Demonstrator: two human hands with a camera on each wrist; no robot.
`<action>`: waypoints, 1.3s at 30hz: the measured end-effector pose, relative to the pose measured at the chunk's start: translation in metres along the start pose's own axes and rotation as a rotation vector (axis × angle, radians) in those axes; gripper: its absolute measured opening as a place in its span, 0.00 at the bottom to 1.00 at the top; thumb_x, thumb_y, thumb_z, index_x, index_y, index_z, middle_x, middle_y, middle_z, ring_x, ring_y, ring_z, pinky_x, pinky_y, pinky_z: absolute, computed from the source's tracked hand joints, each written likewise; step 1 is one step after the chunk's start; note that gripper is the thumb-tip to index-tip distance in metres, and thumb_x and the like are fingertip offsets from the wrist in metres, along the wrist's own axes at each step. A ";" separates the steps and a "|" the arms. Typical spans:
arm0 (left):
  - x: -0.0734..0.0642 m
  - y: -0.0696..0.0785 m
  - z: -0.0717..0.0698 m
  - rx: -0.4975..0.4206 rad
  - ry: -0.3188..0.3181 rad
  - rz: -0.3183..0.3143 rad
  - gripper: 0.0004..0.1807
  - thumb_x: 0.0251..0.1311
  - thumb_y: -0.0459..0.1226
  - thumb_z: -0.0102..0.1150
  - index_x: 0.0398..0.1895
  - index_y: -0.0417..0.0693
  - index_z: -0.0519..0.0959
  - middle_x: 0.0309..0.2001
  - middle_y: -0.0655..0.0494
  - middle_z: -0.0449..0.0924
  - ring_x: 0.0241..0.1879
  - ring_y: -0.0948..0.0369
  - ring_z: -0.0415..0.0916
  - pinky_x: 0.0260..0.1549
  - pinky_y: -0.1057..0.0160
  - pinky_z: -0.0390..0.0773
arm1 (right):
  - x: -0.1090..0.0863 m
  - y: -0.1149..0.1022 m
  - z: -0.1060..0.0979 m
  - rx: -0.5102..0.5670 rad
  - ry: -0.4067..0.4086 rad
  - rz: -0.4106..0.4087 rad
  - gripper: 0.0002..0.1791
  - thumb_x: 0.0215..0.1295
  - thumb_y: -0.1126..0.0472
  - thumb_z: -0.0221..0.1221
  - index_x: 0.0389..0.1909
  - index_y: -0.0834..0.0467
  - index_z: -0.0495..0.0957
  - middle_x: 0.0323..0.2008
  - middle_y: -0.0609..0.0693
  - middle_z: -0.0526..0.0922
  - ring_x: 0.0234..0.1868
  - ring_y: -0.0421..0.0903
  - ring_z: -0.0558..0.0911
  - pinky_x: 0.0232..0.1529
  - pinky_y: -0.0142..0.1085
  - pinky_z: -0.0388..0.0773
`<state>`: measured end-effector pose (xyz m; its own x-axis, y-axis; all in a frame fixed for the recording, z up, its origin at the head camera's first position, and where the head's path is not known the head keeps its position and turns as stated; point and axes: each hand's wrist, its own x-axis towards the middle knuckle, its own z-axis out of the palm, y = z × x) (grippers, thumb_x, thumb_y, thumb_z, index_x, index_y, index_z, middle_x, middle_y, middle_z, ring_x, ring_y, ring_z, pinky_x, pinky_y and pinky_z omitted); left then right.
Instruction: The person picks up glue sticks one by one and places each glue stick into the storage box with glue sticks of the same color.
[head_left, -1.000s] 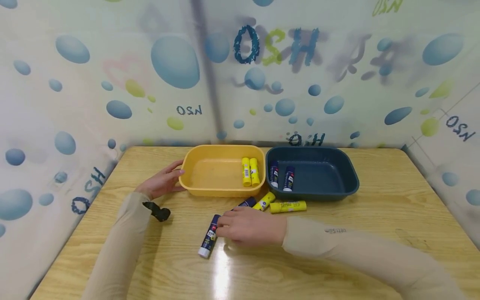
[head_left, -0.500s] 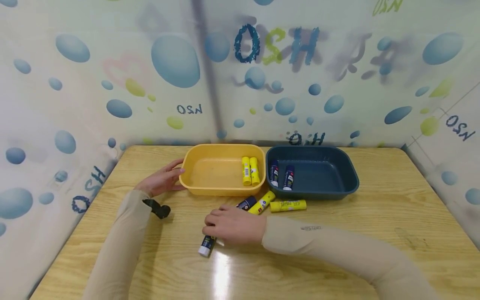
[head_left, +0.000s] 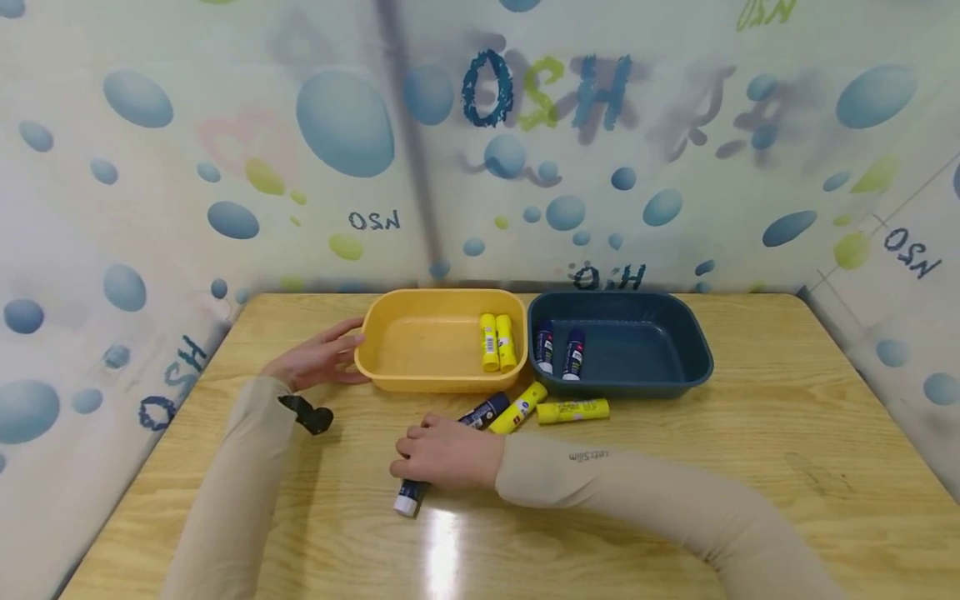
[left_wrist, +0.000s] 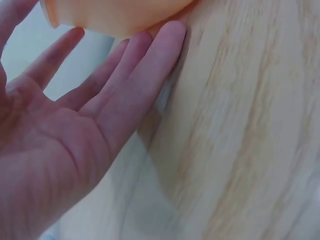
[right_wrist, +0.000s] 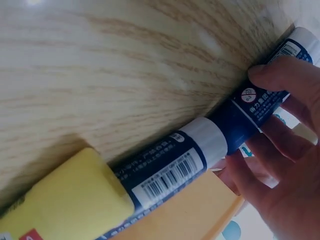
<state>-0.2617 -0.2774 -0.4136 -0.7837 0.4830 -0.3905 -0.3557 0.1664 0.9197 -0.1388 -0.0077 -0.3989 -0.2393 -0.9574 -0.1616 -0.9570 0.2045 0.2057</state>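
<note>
My right hand [head_left: 450, 454] is over a dark blue glue stick [head_left: 407, 500], whose white end sticks out on the near side. In the right wrist view, the thumb lies on one side of this glue stick [right_wrist: 260, 102] and the fingers curl along the other, pinching it. A second dark blue glue stick [head_left: 486, 410] lies just beyond the hand, beside a slanted yellow glue stick [head_left: 520, 408]. My left hand [head_left: 315, 358] has its fingers extended against the left end of the yellow bin [head_left: 427, 385]; its palm shows in the left wrist view.
Two yellow glue sticks [head_left: 490, 342] lie inside the yellow bin. To its right stands a dark blue bin [head_left: 637, 389] holding two dark blue glue sticks [head_left: 574, 354]. Another yellow glue stick [head_left: 573, 411] lies before it on the wooden table [head_left: 600, 542]. A patterned wall rises behind.
My right hand has moved left onto the nearest dark blue glue stick, uncovering more of the second dark blue one and the slanted yellow one. The left hand stays at the yellow bin.
</note>
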 end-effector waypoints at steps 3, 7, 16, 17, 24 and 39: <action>0.000 -0.001 -0.001 -0.010 -0.003 0.001 0.35 0.75 0.45 0.42 0.78 0.54 0.41 0.75 0.43 0.44 0.68 0.45 0.55 0.55 0.42 0.71 | 0.001 -0.002 0.001 -0.023 -0.007 -0.005 0.14 0.71 0.53 0.55 0.56 0.42 0.75 0.50 0.41 0.77 0.51 0.39 0.74 0.50 0.33 0.72; 0.000 -0.002 -0.002 -0.011 -0.002 0.002 0.35 0.75 0.46 0.43 0.78 0.55 0.42 0.75 0.44 0.44 0.67 0.48 0.58 0.53 0.43 0.72 | 0.000 -0.002 0.001 -0.016 -0.009 -0.023 0.13 0.72 0.52 0.54 0.54 0.42 0.76 0.50 0.41 0.76 0.51 0.39 0.75 0.50 0.33 0.72; 0.000 -0.003 -0.002 -0.015 0.014 -0.016 0.35 0.74 0.47 0.44 0.78 0.58 0.43 0.74 0.46 0.46 0.62 0.53 0.64 0.53 0.44 0.73 | -0.010 -0.005 -0.003 -0.023 -0.047 -0.057 0.14 0.73 0.53 0.53 0.56 0.42 0.75 0.52 0.41 0.75 0.53 0.39 0.74 0.53 0.34 0.72; 0.000 -0.003 -0.002 -0.015 0.012 -0.015 0.35 0.74 0.47 0.44 0.78 0.58 0.43 0.74 0.46 0.45 0.62 0.53 0.64 0.53 0.43 0.73 | -0.012 -0.005 -0.003 -0.015 -0.051 -0.057 0.14 0.72 0.53 0.53 0.57 0.42 0.74 0.52 0.41 0.74 0.53 0.39 0.74 0.54 0.35 0.72; 0.001 -0.004 -0.003 -0.013 0.001 -0.005 0.35 0.75 0.46 0.43 0.78 0.58 0.42 0.75 0.45 0.43 0.63 0.52 0.62 0.54 0.43 0.72 | -0.020 -0.004 -0.005 0.057 -0.058 -0.077 0.18 0.72 0.53 0.54 0.61 0.39 0.71 0.54 0.41 0.75 0.53 0.39 0.73 0.55 0.36 0.72; -0.002 -0.002 -0.002 -0.036 -0.005 -0.001 0.36 0.74 0.47 0.43 0.78 0.58 0.40 0.75 0.44 0.42 0.59 0.57 0.67 0.54 0.43 0.72 | -0.041 0.001 -0.019 0.073 -0.003 -0.100 0.17 0.72 0.53 0.55 0.59 0.41 0.72 0.52 0.42 0.75 0.50 0.38 0.73 0.51 0.33 0.73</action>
<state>-0.2606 -0.2803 -0.4152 -0.7807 0.4875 -0.3911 -0.3748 0.1356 0.9172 -0.1264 0.0277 -0.3735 -0.1429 -0.9731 -0.1808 -0.9854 0.1228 0.1175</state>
